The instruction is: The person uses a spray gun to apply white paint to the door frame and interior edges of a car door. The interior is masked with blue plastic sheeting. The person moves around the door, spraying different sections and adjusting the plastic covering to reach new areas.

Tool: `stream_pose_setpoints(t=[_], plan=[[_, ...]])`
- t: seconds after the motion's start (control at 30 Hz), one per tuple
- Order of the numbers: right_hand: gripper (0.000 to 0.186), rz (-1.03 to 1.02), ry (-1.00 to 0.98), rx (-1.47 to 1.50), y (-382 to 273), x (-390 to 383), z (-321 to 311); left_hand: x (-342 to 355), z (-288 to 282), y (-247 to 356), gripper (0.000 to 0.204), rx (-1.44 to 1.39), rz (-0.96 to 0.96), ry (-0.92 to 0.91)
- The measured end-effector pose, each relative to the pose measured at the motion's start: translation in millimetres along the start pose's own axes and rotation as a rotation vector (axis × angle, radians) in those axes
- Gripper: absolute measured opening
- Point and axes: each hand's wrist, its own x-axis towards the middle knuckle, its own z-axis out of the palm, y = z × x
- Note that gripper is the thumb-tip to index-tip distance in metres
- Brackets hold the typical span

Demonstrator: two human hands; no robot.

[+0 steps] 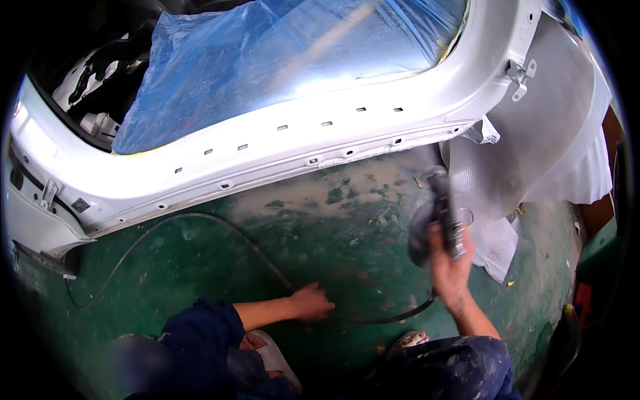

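Observation:
My right hand [450, 267] grips a blurred metal-and-dark air tool [440, 207], held over the green floor. A dark hose [390, 317] runs from below it across the floor to the left. My left hand [313, 303] is low over that hose with curled fingers; blur hides whether it grips the hose. A white car body side [253, 167] spans the upper view, with slots along its lower sill and blue plastic sheeting [293, 60] over its opening. A metal hinge bracket [520, 80] sits on its right post.
Grey-white protective sheeting [527, 120] drapes to the floor at right, beside brown board [593, 217] and a small red object [582, 300]. The green floor [200, 267] is dusty and stained. My legs [447, 370] and sandalled feet [280, 360] are at the lower edge.

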Motion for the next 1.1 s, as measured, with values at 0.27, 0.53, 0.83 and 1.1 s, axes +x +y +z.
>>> stream_pose_setpoints(t=[0.27,0.53,0.83,1.1], plan=[[0.028,0.015,-0.698,0.282,-80.2,-3.0,32.9,-16.9,42.6,-10.4,0.032,-0.094,0.020,0.021],[0.023,0.412,-0.483,0.417,-45.4,18.3,1.9,-27.8,14.8,-23.7,0.038,-0.119,-0.046,-0.020],[0.035,0.641,0.142,0.524,-34.6,33.9,-71.4,-109.2,-40.1,-74.2,0.045,-0.192,0.078,0.018],[0.033,0.756,0.186,0.067,-113.6,65.0,-86.2,-256.1,-170.2,23.6,0.051,-0.446,0.118,0.451]])
